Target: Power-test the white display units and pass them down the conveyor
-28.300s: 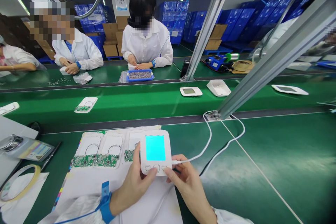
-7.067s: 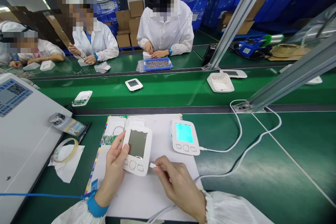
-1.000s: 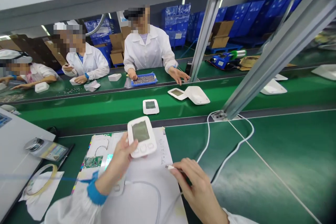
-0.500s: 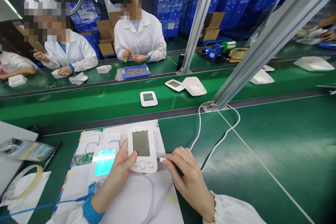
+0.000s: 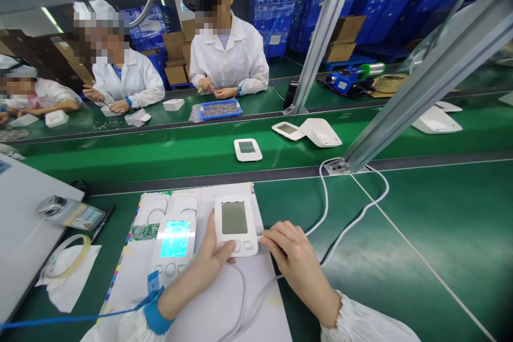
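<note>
My left hand (image 5: 210, 263) grips a white device with a dark grey screen (image 5: 235, 224) at its lower left, thumb on the front buttons. My right hand (image 5: 289, 254) pinches the plug of a white cable (image 5: 325, 197) against the device's right side. A second white device with a lit cyan screen (image 5: 175, 240) lies flat to the left, with another cable running under my left wrist. Both rest over a white paper sheet (image 5: 224, 310). Behind them lie open white shells with green circuit boards (image 5: 145, 231).
A conveyor belt (image 5: 160, 152) carries a white device (image 5: 248, 149) and more shells (image 5: 320, 132). Other workers in white coats sit across it, by a blue tray of small parts (image 5: 220, 109). A slanted metal post (image 5: 404, 107), a tape roll (image 5: 66, 256) and a grey machine (image 5: 20, 214) flank me.
My right hand has brought the cable plug up against the right side of the dark-screened device. My left hand keeps hold of the device, now lower over the paper.
</note>
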`<act>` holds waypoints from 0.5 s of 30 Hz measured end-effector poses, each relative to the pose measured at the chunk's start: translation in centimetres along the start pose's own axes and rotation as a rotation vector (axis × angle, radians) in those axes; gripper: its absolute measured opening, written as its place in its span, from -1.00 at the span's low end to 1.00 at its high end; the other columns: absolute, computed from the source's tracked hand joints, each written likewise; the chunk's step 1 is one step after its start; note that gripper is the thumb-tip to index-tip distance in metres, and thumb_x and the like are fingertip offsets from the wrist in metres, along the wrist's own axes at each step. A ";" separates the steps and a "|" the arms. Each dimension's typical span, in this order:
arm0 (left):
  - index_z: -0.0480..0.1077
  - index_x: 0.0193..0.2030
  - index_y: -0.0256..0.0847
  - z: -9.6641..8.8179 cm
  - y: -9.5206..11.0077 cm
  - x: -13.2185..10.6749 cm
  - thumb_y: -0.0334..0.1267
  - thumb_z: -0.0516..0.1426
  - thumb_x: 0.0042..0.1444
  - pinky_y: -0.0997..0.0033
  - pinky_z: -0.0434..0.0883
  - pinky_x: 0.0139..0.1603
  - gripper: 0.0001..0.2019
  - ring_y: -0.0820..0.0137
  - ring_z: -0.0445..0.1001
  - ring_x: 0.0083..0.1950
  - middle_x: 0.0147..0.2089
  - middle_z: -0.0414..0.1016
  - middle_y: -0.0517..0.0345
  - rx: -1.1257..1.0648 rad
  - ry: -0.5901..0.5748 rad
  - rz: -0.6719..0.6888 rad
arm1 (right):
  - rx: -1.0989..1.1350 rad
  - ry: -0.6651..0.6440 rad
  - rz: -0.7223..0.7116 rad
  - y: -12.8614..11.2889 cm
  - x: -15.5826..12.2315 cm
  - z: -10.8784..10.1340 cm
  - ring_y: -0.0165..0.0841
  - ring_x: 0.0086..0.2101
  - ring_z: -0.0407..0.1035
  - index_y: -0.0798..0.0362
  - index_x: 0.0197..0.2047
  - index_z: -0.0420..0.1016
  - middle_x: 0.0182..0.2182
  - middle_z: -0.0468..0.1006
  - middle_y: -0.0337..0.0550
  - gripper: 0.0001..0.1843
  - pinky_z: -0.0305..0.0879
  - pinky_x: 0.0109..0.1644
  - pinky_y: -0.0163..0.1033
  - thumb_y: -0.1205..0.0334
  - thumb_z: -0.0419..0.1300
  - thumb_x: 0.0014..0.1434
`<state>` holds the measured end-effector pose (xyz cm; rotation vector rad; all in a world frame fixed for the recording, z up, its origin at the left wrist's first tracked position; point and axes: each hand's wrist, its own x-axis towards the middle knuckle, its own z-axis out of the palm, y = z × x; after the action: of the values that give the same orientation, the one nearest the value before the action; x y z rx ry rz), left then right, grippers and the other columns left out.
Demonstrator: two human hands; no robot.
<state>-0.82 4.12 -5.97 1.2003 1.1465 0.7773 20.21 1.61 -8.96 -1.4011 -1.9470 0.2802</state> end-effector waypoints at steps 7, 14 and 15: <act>0.44 0.20 -0.07 -7.3 2.4 -6.0 -0.02 0.05 0.25 -0.05 0.49 0.12 -0.56 0.02 0.57 0.06 0.27 0.45 -0.11 0.677 0.274 0.061 | -0.048 0.120 -0.062 -0.5 -0.2 0.6 -0.10 -0.25 0.44 0.10 -0.09 0.48 -0.24 0.54 0.04 -0.78 0.39 -0.20 0.06 0.27 0.02 0.47; 0.46 -0.12 -0.18 -9.7 -1.4 -8.1 -0.04 -0.02 0.22 -0.11 0.49 -0.04 -0.66 -0.02 0.52 -0.11 -0.19 0.49 -0.08 0.796 0.582 0.091 | -0.111 0.016 -0.388 -9.1 -0.6 6.3 0.07 0.09 0.46 0.32 0.13 0.41 0.06 0.60 0.29 -0.65 0.42 0.17 0.21 0.26 -0.02 0.48; 0.42 -0.03 -0.19 -8.9 -2.0 -8.3 -0.05 -0.04 0.27 -0.01 0.52 -0.10 -0.65 0.08 0.54 -0.19 -0.19 0.49 -0.05 0.754 0.564 0.096 | -0.093 -0.004 -0.382 -9.8 -0.6 6.8 0.06 0.12 0.44 0.32 0.17 0.38 0.07 0.60 0.28 -0.63 0.42 0.19 0.20 0.24 -0.02 0.48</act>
<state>-11.83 -1.35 -5.50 1.7163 1.9690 0.8052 8.59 -1.27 -8.74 -1.0528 -2.2038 0.0141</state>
